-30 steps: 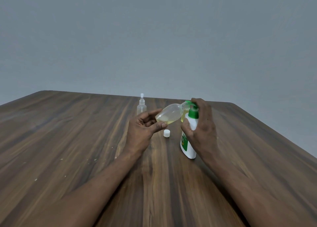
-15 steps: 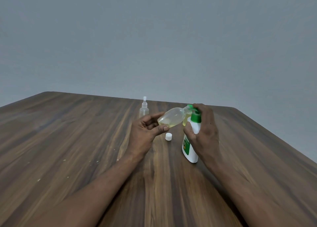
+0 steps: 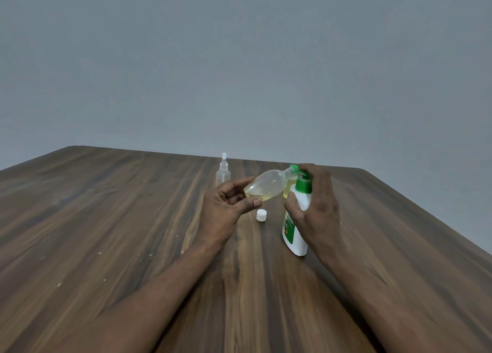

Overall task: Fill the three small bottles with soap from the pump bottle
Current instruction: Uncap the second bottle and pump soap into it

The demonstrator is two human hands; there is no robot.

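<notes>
Pumping soap into the tilted small bottle [image 3: 266, 189].
My left hand [image 3: 226, 209] holds it, neck at the nozzle; my right hand [image 3: 316, 206] grips the pump bottle [image 3: 294, 235]. Cap [image 3: 261, 215] at 6 o'clock. Press slowly.

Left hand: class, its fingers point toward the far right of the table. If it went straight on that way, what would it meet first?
Probably the pump bottle. The left hand holds the tilted small bottle, whose neck already sits at the green pump head under the right hand. Depth is hard to judge.

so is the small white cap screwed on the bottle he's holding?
No: the white cap lies on the table, apart from the small bottle held tilted in the left hand.
</notes>
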